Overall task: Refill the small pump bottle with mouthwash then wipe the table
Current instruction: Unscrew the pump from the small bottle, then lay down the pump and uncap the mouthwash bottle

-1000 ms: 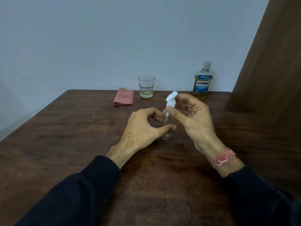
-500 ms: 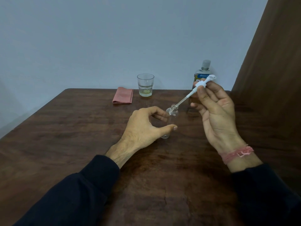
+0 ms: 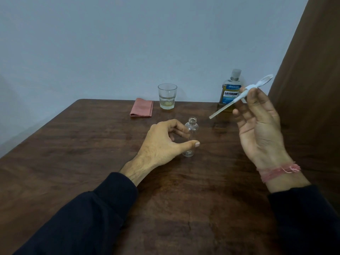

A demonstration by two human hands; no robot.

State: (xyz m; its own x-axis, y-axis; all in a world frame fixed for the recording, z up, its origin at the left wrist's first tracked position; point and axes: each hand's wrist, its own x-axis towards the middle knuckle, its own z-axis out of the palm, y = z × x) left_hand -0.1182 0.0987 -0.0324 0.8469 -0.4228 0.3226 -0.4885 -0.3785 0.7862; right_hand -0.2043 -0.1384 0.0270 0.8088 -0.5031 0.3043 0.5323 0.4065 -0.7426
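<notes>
Small pump bottle (image 3: 190, 138): upright on the surface (image 3: 73, 162), long axis vertical, neck open and uncapped, body clear and apparently empty. Sits near centre of the surface.

Left hand (image 3: 163, 144): curled round the bottle, thumb across the near side, fingers at its far side, holding it steady. Contact on the hidden side cannot be confirmed.

Right hand (image 3: 261, 129): raised off the surface at about 2 o'clock from the bottle, palm toward the camera. Upper fingers pinch the white pump head (image 3: 246, 92); lower fingers loose. Dip tube slants down toward 8 o'clock, its tip in the air, apart from the bottle neck.

Mouthwash bottle (image 3: 230, 91): upright at the far edge, about 1 o'clock from the pump bottle, cap on. Partly hidden behind the pump head, directly beyond the right hand.

Judgement: the coming move turns on the mouthwash lying on the right hand's side, well apart from the left hand. The right hand is plainly nearer but is occupied, so the pump head probably needs setting down first. The left hand is well placed to go on steadying the open neck for the pour.

Also present: glass (image 3: 167, 96) with a little pale liquid at 11 o'clock; folded pink cloth (image 3: 142, 107) just left of it, for the wipe. Neither touched.
</notes>
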